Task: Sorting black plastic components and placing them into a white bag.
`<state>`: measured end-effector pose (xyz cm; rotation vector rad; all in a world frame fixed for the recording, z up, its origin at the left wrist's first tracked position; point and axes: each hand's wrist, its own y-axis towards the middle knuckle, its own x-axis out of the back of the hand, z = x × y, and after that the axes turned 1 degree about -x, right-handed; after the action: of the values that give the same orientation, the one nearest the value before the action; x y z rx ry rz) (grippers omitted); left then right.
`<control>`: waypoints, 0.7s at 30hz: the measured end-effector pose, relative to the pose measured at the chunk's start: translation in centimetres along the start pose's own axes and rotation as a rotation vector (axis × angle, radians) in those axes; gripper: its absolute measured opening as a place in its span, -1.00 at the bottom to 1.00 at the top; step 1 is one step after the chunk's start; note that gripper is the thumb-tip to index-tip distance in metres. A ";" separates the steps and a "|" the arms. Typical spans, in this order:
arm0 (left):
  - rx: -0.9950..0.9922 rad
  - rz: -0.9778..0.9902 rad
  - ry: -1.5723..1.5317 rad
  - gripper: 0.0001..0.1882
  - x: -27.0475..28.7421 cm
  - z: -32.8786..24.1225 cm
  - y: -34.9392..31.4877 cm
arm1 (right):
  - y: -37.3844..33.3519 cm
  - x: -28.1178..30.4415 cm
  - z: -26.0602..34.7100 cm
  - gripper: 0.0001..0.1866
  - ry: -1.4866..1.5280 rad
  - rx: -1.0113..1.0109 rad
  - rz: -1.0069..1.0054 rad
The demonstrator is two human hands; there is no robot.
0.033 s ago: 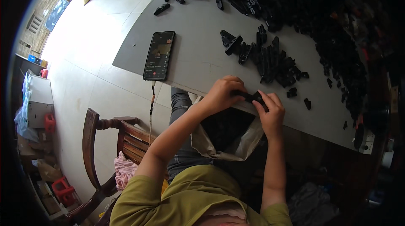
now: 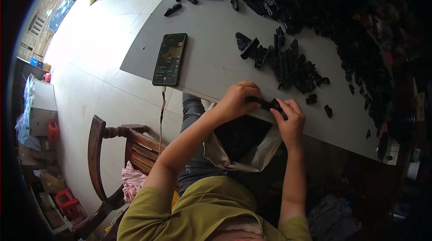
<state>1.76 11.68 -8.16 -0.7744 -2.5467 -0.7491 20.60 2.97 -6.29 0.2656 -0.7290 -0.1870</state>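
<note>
Between my two hands is a narrow black plastic part (image 2: pixel 263 103), held over the table's front edge. My left hand (image 2: pixel 238 100) has its fingers closed round the part's left end. The thumb and fingers of my right hand (image 2: pixel 290 121) pinch its right end, where a small black piece seems to sit; the joint is too dark to make out. Just beyond my hands, a loose cluster of black plastic parts (image 2: pixel 290 65) lies on the grey table (image 2: pixel 207 52). Below my hands, an open pale bag (image 2: pixel 265 157) hangs over my lap, dark inside.
A phone (image 2: pixel 169 59) with a lit screen lies on the left of the table, its cable (image 2: pixel 161 119) hanging off the edge. A large heap of black parts (image 2: pixel 324 9) covers the far and right side. A wooden chair (image 2: pixel 95 155) with pink cloth (image 2: pixel 133 182) stands at my left.
My right hand has shifted very slightly to the right. Both hands keep their grip on the part.
</note>
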 end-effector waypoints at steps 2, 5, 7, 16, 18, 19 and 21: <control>0.009 0.034 -0.031 -0.73 0.0 0.3 0.1 | 0.0 0.4 -0.6 -0.64 -0.089 0.076 -0.003; 0.017 0.063 -0.020 -0.73 0.3 0.2 0.4 | 0.1 1.2 -0.3 -0.66 -0.152 0.084 0.081; 0.018 0.080 -0.048 -0.73 0.5 0.4 0.4 | 0.4 1.9 0.2 -0.67 -0.210 0.069 0.175; -0.069 0.178 -0.050 -0.73 0.2 0.1 0.8 | 0.9 0.7 -0.5 -0.68 -0.106 0.124 0.171; -0.100 0.210 -0.021 -0.72 0.9 0.1 0.7 | 0.4 1.7 -0.5 -0.71 -0.081 0.051 0.095; -0.107 0.118 0.014 -0.71 1.5 0.3 0.7 | 0.0 2.3 -0.9 -0.73 -0.100 -0.007 -0.007; -0.111 0.029 0.044 -0.69 2.3 0.2 1.4 | -1.0 4.6 -3.7 -0.70 -0.436 -0.080 -0.220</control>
<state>0.82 13.71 -6.66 -0.8187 -2.4674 -0.8943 26.37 1.45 -6.37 0.2301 -1.1212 -0.4920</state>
